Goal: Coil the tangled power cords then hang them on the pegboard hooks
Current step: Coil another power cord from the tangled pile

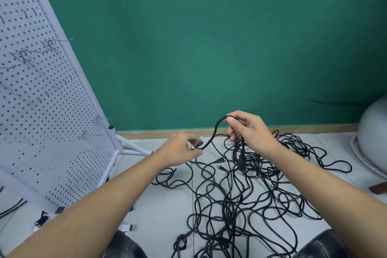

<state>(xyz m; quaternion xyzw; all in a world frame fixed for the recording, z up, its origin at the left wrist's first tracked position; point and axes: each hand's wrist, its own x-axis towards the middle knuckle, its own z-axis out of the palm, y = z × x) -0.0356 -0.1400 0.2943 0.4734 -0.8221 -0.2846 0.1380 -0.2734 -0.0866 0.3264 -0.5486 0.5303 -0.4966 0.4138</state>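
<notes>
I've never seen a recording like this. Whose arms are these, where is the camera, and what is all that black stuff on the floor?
There is no machine here. A person wears one camera on the head, looking forward and down, so you see their own bare arms. The left hand pinches one end of a thin black power cord. The right hand grips the same cord further along, so it arches between the hands. Below them, on the pale floor, lies a tangled heap of black cords. On the left stands a white perforated pegboard with thin wire hooks. Behind everything is a green wall.
</notes>
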